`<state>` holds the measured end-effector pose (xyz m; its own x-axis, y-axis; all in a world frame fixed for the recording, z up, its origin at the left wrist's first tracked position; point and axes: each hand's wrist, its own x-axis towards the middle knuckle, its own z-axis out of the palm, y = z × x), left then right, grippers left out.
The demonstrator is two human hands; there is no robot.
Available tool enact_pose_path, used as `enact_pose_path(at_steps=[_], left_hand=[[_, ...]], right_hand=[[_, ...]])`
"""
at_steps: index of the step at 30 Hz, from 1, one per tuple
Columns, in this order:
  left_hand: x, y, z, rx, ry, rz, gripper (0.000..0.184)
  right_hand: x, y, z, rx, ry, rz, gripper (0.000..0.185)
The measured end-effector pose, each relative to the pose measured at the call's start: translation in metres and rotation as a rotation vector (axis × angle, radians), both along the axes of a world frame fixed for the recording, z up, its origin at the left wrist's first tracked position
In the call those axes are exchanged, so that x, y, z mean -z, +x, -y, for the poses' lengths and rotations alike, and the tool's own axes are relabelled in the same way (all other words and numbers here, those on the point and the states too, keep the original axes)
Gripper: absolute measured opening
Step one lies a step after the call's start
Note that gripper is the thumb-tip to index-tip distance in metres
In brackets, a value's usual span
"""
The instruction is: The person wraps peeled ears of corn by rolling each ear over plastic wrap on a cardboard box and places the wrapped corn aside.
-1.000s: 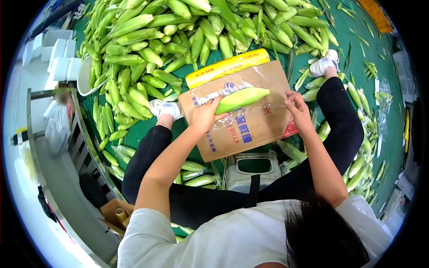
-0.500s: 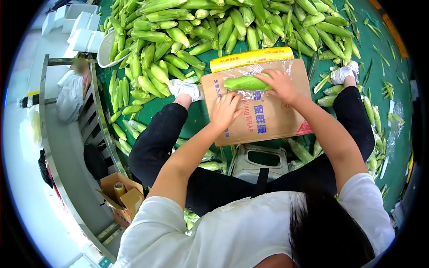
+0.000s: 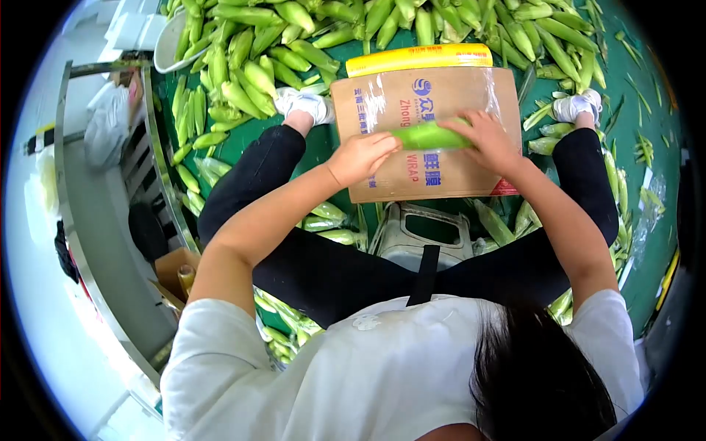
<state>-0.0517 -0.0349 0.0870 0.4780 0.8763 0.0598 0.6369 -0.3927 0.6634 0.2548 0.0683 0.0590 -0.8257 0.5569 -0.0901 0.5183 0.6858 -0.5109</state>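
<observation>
A green ear of corn (image 3: 428, 137), still in its husk, is held level just above the printed cardboard box (image 3: 368, 184). My left hand (image 3: 364, 156) is closed on its left end, the fingers pinched together. At the other end, my right hand (image 3: 487, 140) grips the ear with thumb and fingers; motion blurs it a little. Along the far edge of the box lies a yellow roll of cling film (image 3: 419, 60). Shiny film clings to parts of the box top. Whether film is around the ear, I cannot tell.
A large heap of corn (image 3: 323, 55) covers the floor beyond the box. Between my legs stands a grey plastic stool (image 3: 423, 235). Wrapped ears (image 3: 323, 220) lie around my legs. A metal-framed rack (image 3: 95, 220) and an open carton (image 3: 176, 275) are at left.
Both hands have lifted the ear off the film and brought it nearer to me. My left hand has gone from lying by the ear to gripping its end.
</observation>
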Motion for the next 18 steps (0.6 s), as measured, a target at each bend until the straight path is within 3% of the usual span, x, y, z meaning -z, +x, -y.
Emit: enact_pose_path(at_steps=[2,5,8,9,11,13,14,16,17,18], left_hand=[[0.03,0.009,-0.002,-0.149,-0.136,0.179,0.019],[0.089,0.013,-0.017,-0.216,-0.362,0.036,0.036],[0.063,0.012,-0.069,-0.066,-0.149,-0.397,0.063],[0.068,0.004,-0.089,-0.115,-0.014,-0.437,0.057],[0.058,-0.021,-0.145,-0.319,-0.111,-0.224,0.048],[0.002,-0.038,-0.196,-0.597,-0.226,0.223,0.05],[-0.018,-0.043,-0.213,-0.707,-0.109,0.416,0.057],[-0.01,-0.058,-0.242,-0.885,0.172,0.705,0.036],[-0.022,-0.04,-0.241,-0.858,0.212,0.711,0.027],[-0.009,-0.028,-0.245,-0.86,0.116,0.413,0.025]], right_hand=[[-0.004,0.013,0.009,-0.059,-0.06,0.043,0.075],[0.004,0.005,0.019,-0.032,-0.074,-0.05,0.052],[0.017,-0.017,-0.002,0.092,0.047,-0.043,0.035],[0.016,-0.028,-0.018,0.074,0.144,-0.047,0.033],[0.027,-0.047,-0.061,0.057,0.301,-0.16,0.037],[0.015,-0.071,-0.097,0.114,0.044,0.032,0.039],[0.008,-0.084,-0.108,0.15,-0.083,0.122,0.041],[0.018,-0.099,-0.078,0.083,0.082,0.147,0.049],[0.029,-0.098,-0.067,0.048,0.306,0.115,0.061],[0.027,-0.099,-0.066,0.047,0.278,0.154,0.06]])
